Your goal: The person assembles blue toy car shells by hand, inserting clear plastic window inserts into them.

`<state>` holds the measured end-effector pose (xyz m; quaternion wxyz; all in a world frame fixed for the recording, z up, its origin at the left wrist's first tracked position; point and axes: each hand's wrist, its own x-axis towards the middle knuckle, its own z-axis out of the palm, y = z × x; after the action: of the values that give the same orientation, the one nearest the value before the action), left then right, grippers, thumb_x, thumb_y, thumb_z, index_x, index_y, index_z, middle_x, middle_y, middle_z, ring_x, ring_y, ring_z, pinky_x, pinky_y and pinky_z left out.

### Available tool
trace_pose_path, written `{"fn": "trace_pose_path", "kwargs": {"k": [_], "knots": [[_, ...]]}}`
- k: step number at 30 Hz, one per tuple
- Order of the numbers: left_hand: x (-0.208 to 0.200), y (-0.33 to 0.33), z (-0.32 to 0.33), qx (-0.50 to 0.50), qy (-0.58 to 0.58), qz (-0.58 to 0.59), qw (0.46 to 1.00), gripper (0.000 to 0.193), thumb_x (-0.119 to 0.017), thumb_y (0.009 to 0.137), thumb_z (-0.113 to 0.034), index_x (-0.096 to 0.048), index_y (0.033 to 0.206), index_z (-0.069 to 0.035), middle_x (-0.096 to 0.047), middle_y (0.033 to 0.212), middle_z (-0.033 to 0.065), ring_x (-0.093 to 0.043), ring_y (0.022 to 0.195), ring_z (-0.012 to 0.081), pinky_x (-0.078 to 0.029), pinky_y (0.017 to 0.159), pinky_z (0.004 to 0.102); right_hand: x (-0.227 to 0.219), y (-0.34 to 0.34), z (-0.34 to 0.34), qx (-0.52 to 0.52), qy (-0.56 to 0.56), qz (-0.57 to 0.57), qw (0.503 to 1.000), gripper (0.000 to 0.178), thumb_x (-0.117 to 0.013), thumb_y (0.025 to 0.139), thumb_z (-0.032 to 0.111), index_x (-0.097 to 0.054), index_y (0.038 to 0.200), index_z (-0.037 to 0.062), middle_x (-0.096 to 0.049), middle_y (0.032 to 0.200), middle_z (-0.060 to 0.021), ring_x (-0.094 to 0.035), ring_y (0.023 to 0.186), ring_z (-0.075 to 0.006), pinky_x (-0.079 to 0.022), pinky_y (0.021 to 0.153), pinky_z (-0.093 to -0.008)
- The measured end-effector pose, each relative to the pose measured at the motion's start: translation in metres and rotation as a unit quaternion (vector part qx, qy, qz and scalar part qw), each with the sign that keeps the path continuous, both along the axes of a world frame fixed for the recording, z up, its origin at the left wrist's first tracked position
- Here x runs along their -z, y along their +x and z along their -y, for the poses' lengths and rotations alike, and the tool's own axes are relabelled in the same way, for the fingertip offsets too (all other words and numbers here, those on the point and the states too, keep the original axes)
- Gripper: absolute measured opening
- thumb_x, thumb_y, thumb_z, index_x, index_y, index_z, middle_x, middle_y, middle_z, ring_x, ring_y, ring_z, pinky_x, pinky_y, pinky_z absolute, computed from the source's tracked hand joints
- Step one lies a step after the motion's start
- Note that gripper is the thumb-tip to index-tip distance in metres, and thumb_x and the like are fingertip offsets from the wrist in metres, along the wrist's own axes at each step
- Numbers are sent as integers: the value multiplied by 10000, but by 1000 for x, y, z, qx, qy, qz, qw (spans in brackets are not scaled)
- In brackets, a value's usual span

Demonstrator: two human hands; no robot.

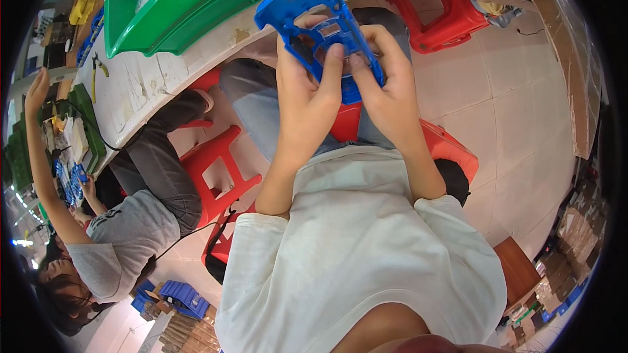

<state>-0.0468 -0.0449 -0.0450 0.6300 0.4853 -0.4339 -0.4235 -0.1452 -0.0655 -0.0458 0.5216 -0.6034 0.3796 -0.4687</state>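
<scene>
Between both hands I hold a blue plastic casing (307, 1), its hollow inner side facing up, with a rectangular window and small molded posts. My left hand (306, 88) grips its left edge, the thumb lying on the inside near the window. My right hand (390, 78) wraps the right edge, its thumb also pressed inside close to the left one. A clear piece (325, 29) shows at the window. Fingers behind the casing are mostly hidden. The casing is tilted, above my lap and just off the table's edge.
A green bin (190, 16) with clear plastic stands on the white worktable (131, 101). Yellow-handled pliers (96, 75) lie at its left. A co-worker in a grey shirt (131, 235) sits left, one arm raised. Red stools (219, 173) stand around, another red stool (435, 19) far right.
</scene>
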Motion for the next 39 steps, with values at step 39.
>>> {"fn": "trace_pose_path", "kwargs": {"k": [39], "knots": [[9,-16,-7,-28,10,-127,991,209,-526,821,-70,-491,1012,7,-555,898,48,-517,804,88,-416,695,205,7,10,-10,118,-68,34,990,152,-469,763,-8,-455,914,-11,-546,787,-91,-535,682,-96,-423,586,-202]]}}
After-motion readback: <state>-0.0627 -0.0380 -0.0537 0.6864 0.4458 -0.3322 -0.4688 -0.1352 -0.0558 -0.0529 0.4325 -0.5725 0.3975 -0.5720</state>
